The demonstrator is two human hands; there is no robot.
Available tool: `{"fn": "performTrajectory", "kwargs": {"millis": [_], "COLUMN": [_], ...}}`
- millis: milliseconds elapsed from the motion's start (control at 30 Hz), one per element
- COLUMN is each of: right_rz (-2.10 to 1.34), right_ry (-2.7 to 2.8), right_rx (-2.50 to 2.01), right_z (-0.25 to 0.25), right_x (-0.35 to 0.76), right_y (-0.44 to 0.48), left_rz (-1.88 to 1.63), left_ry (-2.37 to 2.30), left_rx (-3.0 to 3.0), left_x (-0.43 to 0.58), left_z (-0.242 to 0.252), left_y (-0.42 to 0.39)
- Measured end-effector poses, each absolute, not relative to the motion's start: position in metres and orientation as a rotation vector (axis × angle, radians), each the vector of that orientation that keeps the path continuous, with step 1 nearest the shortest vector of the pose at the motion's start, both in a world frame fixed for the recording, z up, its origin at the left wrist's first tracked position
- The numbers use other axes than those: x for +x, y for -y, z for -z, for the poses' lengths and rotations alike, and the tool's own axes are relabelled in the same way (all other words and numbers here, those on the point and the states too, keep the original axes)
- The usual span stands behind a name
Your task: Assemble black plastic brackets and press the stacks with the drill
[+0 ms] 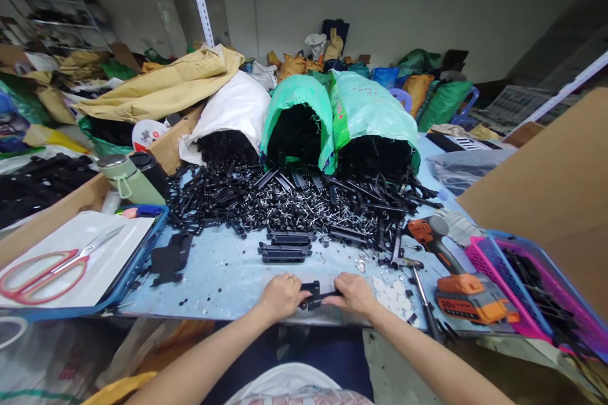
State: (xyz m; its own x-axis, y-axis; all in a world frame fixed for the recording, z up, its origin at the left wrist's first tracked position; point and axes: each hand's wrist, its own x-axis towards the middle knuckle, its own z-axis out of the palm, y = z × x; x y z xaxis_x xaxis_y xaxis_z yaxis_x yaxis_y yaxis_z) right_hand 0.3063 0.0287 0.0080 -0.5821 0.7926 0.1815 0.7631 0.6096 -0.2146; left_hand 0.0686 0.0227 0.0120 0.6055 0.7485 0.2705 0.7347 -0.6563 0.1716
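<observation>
- Black part: left of the drill, near-level with its battery.
- Left hand, right hand: each grip clamped on one end.
- Step: apparently two-handed fitting.
- Next: likely needs steady alignment.

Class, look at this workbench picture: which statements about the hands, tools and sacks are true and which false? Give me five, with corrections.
1. The left hand and the right hand both hold black parts. True.
2. The hammer lies left of the orange power tool. True.
3. The orange power tool sits inside the pink basket. False: it rests on the blue tabletop, left of the pink basket.
4. The red-handled scissors lie on a white sheet. True.
5. The white sack lies between the two open green sacks. False: the white sack lies left of both.
</observation>
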Motion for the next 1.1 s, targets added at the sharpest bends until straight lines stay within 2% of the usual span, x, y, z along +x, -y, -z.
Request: {"fn": "performTrajectory", "kwargs": {"millis": [200, 333, 433, 500, 600, 767, 867, 967, 1100], "right_rz": [-0.994, -1.151, -1.12, -1.106, -0.944, -0.308, -0.029, 0.073, 0.038], "right_ry": [2.096, 1.549, 1.19, 1.152, 1.459, 1.86, 2.028, 2.222, 2.28], "right_rx": [-0.707, -0.709, -0.781, -0.893, -1.055, -1.385, -1.576, -1.658, -1.598], "right_z": [-0.068, -0.055, -0.021, -0.003, 0.006, -0.001, -0.003, -0.007, -0.034], "right_x": [0.276, 0.226, 0.185, 0.173, 0.188, 0.267, 0.305, 0.323, 0.321], "right_y": [-0.001, 0.015, 0.008, -0.003, -0.028, -0.086, -0.115, -0.131, -0.132], "left_rz": [-1.026, -1.288, -1.508, -1.528, -1.367, -0.952, -0.622, -0.426, -0.494], "left_ry": [-0.914, -0.822, -0.871, -0.91, -1.077, -1.522, -1.501, -1.482, -1.569], "left_rx": [2.192, 1.875, 1.758, 1.87, 2.24, 2.643, 2.8, 2.843, 2.726], "left_x": [0.068, 0.083, 0.093, 0.091, 0.077, 0.053, 0.051, 0.054, 0.05], "left_z": [-0.066, -0.079, -0.066, -0.054, -0.035, -0.007, 0.003, 0.006, -0.003], "left_y": [0.006, 0.031, 0.041, 0.038, 0.02, -0.021, -0.032, -0.034, -0.043]}}
